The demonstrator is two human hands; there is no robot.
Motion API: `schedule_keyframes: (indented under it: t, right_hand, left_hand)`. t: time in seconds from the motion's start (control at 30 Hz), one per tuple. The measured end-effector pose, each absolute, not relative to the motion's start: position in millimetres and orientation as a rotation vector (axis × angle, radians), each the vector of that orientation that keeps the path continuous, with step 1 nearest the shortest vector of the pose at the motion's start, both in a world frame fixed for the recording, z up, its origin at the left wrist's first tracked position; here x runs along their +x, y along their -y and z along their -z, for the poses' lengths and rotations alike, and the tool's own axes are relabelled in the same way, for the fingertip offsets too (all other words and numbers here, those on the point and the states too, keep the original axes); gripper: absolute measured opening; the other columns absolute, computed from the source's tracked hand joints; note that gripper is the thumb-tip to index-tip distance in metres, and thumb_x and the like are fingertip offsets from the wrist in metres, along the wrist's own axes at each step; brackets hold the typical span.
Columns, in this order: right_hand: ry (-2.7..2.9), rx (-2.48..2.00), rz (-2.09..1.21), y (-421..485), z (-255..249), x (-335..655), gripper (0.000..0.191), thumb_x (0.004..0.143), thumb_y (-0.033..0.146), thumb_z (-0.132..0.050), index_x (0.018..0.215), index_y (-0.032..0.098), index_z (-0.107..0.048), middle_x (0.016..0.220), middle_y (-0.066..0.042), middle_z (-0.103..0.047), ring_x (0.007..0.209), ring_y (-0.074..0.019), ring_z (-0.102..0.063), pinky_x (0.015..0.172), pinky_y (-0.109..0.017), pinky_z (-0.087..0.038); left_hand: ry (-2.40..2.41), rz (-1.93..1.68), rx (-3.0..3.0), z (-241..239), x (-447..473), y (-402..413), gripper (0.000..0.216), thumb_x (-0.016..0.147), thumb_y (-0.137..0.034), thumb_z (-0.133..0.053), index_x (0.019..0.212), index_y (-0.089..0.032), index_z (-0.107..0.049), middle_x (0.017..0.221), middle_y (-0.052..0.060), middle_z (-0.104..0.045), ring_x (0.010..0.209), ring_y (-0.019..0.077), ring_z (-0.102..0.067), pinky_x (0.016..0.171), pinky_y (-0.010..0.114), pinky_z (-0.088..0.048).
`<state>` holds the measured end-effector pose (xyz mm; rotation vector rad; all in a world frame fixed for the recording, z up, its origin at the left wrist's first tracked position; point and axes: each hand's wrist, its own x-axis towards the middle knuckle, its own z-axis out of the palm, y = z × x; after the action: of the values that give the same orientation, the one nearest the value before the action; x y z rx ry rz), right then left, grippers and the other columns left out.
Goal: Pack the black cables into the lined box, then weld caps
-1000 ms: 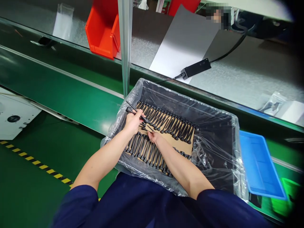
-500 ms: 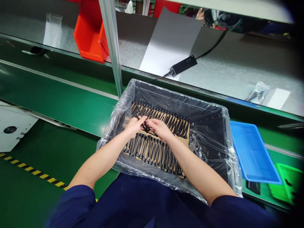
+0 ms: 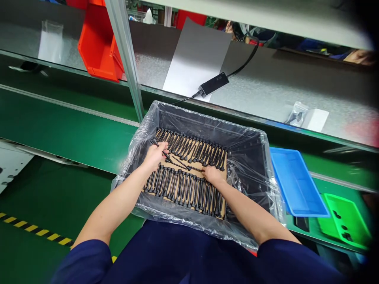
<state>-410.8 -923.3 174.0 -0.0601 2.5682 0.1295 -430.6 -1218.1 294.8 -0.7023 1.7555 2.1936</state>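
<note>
Head view: your left hand (image 3: 155, 155) pinches a black rod (image 3: 167, 157), its thick end jutting past the fingers, the rest slanting toward your right hand (image 3: 211, 173). That hand's fingertips pinch a thin black strand (image 3: 195, 169), lying between both grips. One row of black pieces (image 3: 192, 150) lies beyond your grips, another row (image 3: 185, 189) nearer you, inside the lined bin (image 3: 248, 152).

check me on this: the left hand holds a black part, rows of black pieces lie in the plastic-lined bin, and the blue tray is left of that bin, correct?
Not quite: the head view shows the blue tray to the right of the plastic-lined bin. The left hand does hold a black part, and rows of black pieces lie inside.
</note>
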Motion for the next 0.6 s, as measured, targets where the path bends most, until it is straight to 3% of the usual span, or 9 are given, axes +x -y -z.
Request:
schedule_keyframes:
  t: [0.37, 0.47, 0.6]
  right_hand:
    - [-2.789, -0.047, -0.209, 919, -156, -405, 0.033, 0.091, 0.014, -0.038, 0.109, 0.012, -0.066, 0.113, -0.02, -0.06, 0.109, -0.03, -0.05, 0.086, -0.042, -0.04]
    - [-2.83, 0.067, 0.209, 931, -176, -410, 0.03, 0.092, 0.021, -0.04, 0.1, 0.012, -0.067, 0.105, -0.017, -0.064, 0.1, -0.026, -0.056, 0.085, -0.036, -0.042]
    - [-2.603, -0.078, 1.215, 982, -224, -410, 0.034, 0.092, 0.04, -0.043, 0.102, 0.019, -0.067, 0.1, -0.007, -0.068, 0.089, -0.0204, -0.061, 0.081, -0.031, -0.045]
  left_hand:
    - [-1.76, -2.117, -0.722, -290, -433, 1217, 0.028, 0.083, -0.039, -0.059, 0.091, -0.013, -0.066, 0.103, 0.011, -0.066, 0.074, 0.0128, -0.061, 0.064, 0.026, -0.048]
    - [-1.743, -2.064, -0.681, -292, -430, 1214, 0.039, 0.081, -0.049, -0.059, 0.092, -0.013, -0.067, 0.105, 0.013, -0.066, 0.079, 0.0149, -0.062, 0.069, 0.027, -0.049]
    - [-1.761, -1.954, -0.451, -291, -418, 1205, 0.051, 0.083, -0.059, -0.05, 0.107, -0.018, -0.068, 0.115, 0.013, -0.065, 0.101, 0.0209, -0.061, 0.082, 0.032, -0.048]
